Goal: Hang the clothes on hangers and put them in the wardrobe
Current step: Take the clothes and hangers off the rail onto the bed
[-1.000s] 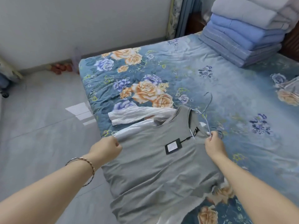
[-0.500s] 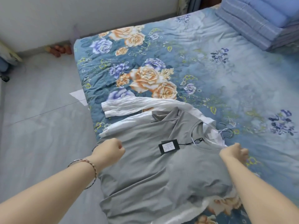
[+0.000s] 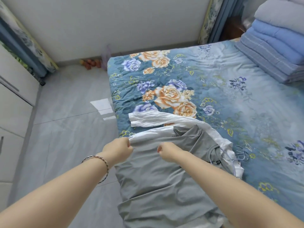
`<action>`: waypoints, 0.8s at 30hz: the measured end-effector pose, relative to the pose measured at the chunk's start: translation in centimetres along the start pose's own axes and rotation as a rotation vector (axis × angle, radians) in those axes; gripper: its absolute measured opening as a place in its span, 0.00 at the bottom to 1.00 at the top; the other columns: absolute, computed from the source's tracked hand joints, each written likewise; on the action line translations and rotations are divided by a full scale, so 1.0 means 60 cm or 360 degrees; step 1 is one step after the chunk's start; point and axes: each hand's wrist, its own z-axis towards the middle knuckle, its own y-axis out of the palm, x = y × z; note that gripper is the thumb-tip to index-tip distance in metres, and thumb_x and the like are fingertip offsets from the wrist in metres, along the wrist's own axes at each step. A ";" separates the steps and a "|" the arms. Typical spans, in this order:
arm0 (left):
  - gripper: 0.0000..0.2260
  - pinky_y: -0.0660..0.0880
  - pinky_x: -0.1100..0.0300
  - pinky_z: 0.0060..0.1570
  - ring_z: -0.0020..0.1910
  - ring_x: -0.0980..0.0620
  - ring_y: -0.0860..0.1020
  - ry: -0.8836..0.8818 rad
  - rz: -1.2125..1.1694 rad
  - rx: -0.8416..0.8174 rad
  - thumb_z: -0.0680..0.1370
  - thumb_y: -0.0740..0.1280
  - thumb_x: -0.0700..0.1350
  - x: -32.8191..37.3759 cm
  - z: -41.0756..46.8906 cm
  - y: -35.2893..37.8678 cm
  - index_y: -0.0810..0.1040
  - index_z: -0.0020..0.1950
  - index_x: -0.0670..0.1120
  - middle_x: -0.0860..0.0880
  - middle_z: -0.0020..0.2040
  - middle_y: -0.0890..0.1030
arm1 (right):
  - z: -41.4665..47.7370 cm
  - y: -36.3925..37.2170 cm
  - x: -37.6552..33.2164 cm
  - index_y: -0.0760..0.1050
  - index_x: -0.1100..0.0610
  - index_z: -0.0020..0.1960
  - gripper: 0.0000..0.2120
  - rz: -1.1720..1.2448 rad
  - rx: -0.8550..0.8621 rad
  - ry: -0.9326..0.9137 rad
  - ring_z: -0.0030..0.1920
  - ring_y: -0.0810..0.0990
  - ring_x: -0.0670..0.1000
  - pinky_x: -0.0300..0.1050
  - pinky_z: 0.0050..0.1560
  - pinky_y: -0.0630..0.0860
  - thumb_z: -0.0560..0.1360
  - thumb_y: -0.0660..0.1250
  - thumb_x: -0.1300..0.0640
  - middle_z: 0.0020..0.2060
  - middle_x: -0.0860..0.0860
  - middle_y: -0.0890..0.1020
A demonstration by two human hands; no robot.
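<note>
A grey T-shirt (image 3: 158, 183) lies spread over the near left corner of the bed, on top of a white garment (image 3: 158, 119) whose sleeves stick out toward the left edge. My left hand (image 3: 117, 151) grips the shirt's left shoulder edge. My right hand (image 3: 169, 153) pinches the grey fabric close beside it. A thin blue wire hanger (image 3: 241, 155) lies on the bedspread by the shirt's neck, partly tucked into the collar; no hand touches it.
The bed (image 3: 213, 83) has a blue floral cover. Folded blue and grey quilts (image 3: 278, 46) are stacked at its far right. White cabinet fronts (image 3: 14, 102) line the left side. Grey tiled floor (image 3: 69, 122) lies between cabinet and bed.
My right hand let go of the hanger, which now lies by the collar, and moved left to pinch the shirt near my left hand. The camera tilted up.
</note>
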 end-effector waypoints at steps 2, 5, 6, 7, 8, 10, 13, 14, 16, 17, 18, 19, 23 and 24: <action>0.07 0.71 0.59 0.46 0.51 0.46 0.79 -0.0066 0.0003 0.0060 0.77 0.58 0.46 -0.052 -0.027 -0.032 0.75 0.47 0.48 0.48 0.48 0.81 | -0.011 0.000 -0.091 0.74 0.57 0.61 0.16 -0.0143 0.0001 -0.0185 0.62 0.74 0.55 0.44 0.61 0.71 0.77 0.56 0.62 0.61 0.55 0.77; 0.10 0.68 0.59 0.45 0.55 0.44 0.77 -0.0185 0.0026 0.0145 0.78 0.58 0.46 -0.154 -0.075 -0.086 0.76 0.52 0.46 0.46 0.55 0.79 | -0.035 0.009 -0.239 0.73 0.56 0.63 0.17 -0.0402 -0.0007 -0.0450 0.62 0.75 0.57 0.44 0.59 0.71 0.77 0.56 0.64 0.61 0.56 0.76; 0.10 0.68 0.59 0.44 0.55 0.44 0.77 -0.0236 0.0017 0.0176 0.78 0.58 0.46 -0.193 -0.096 -0.104 0.77 0.53 0.45 0.45 0.56 0.79 | -0.046 0.015 -0.291 0.73 0.55 0.63 0.18 -0.0491 -0.0006 -0.0521 0.62 0.75 0.57 0.45 0.59 0.71 0.77 0.56 0.63 0.62 0.56 0.75; 0.11 0.67 0.60 0.44 0.55 0.44 0.77 -0.0294 0.0002 0.0209 0.78 0.58 0.46 -0.232 -0.117 -0.122 0.77 0.53 0.45 0.45 0.56 0.79 | -0.056 0.021 -0.343 0.73 0.54 0.64 0.18 -0.0578 0.0001 -0.0591 0.62 0.75 0.57 0.45 0.60 0.72 0.76 0.56 0.63 0.63 0.55 0.75; 0.11 0.67 0.60 0.43 0.55 0.43 0.77 -0.0356 -0.0017 0.0240 0.77 0.58 0.46 -0.275 -0.140 -0.140 0.77 0.52 0.45 0.45 0.56 0.79 | -0.068 0.029 -0.397 0.73 0.53 0.64 0.19 -0.0657 0.0011 -0.0656 0.62 0.75 0.57 0.46 0.60 0.72 0.76 0.55 0.63 0.63 0.55 0.75; 0.09 0.68 0.59 0.43 0.54 0.42 0.78 -0.0473 -0.0082 0.0302 0.76 0.58 0.45 -0.366 -0.189 -0.178 0.76 0.47 0.45 0.44 0.54 0.80 | -0.092 0.050 -0.510 0.72 0.51 0.64 0.19 -0.0799 0.0028 -0.0779 0.62 0.75 0.58 0.46 0.59 0.72 0.77 0.55 0.62 0.63 0.56 0.74; 0.08 0.68 0.60 0.41 0.52 0.42 0.79 -0.0630 -0.0203 0.0433 0.76 0.58 0.44 -0.507 -0.277 -0.235 0.71 0.39 0.45 0.44 0.46 0.78 | -0.140 0.088 -0.682 0.71 0.51 0.65 0.19 -0.0972 0.0059 -0.0972 0.61 0.75 0.59 0.46 0.56 0.72 0.78 0.53 0.62 0.62 0.56 0.74; 0.07 0.68 0.60 0.42 0.52 0.42 0.78 -0.0700 -0.0234 0.0485 0.77 0.57 0.44 -0.551 -0.313 -0.253 0.72 0.41 0.45 0.45 0.47 0.78 | -0.159 0.103 -0.739 0.71 0.52 0.66 0.18 -0.1026 0.0068 -0.1042 0.60 0.75 0.59 0.45 0.53 0.71 0.78 0.53 0.62 0.60 0.56 0.74; 0.10 0.69 0.59 0.46 0.55 0.43 0.77 -0.0863 -0.0278 0.0608 0.78 0.56 0.45 -0.638 -0.387 -0.290 0.76 0.50 0.45 0.45 0.53 0.79 | -0.196 0.135 -0.855 0.71 0.56 0.65 0.17 -0.1126 0.0065 -0.1187 0.60 0.75 0.58 0.44 0.52 0.70 0.79 0.53 0.62 0.56 0.55 0.75; 0.11 0.70 0.59 0.49 0.56 0.43 0.77 -0.0941 -0.0280 0.0674 0.78 0.56 0.45 -0.679 -0.426 -0.304 0.76 0.54 0.44 0.44 0.56 0.79 | -0.215 0.153 -0.911 0.71 0.58 0.65 0.17 -0.1179 0.0063 -0.1264 0.60 0.75 0.58 0.46 0.53 0.71 0.79 0.53 0.61 0.57 0.56 0.75; 0.11 0.71 0.59 0.50 0.57 0.43 0.76 -0.1022 -0.0289 0.0727 0.78 0.56 0.46 -0.719 -0.465 -0.314 0.75 0.55 0.44 0.44 0.58 0.78 | -0.235 0.172 -0.965 0.72 0.59 0.64 0.16 -0.1222 0.0073 -0.1342 0.59 0.75 0.58 0.47 0.55 0.72 0.79 0.54 0.61 0.58 0.57 0.76; 0.11 0.70 0.59 0.50 0.57 0.43 0.76 -0.1104 -0.0307 0.0778 0.79 0.56 0.46 -0.759 -0.506 -0.323 0.75 0.54 0.45 0.44 0.58 0.78 | -0.256 0.192 -1.018 0.73 0.60 0.63 0.15 -0.1250 0.0095 -0.1423 0.59 0.76 0.58 0.49 0.56 0.72 0.79 0.55 0.60 0.59 0.58 0.77; 0.10 0.69 0.60 0.48 0.52 0.44 0.76 -0.1449 -0.0381 0.0954 0.77 0.55 0.42 -0.911 -0.664 -0.340 0.75 0.52 0.46 0.45 0.55 0.79 | -0.343 0.279 -1.208 0.73 0.57 0.61 0.14 -0.1331 0.0207 -0.1821 0.57 0.76 0.56 0.47 0.56 0.72 0.78 0.55 0.59 0.60 0.55 0.77; 0.10 0.69 0.60 0.47 0.48 0.45 0.75 -0.1527 -0.0402 0.0987 0.76 0.55 0.42 -0.943 -0.704 -0.340 0.75 0.51 0.46 0.47 0.53 0.79 | -0.365 0.303 -1.247 0.74 0.55 0.60 0.14 -0.1317 0.0228 -0.1924 0.58 0.76 0.56 0.47 0.56 0.72 0.78 0.55 0.59 0.60 0.54 0.76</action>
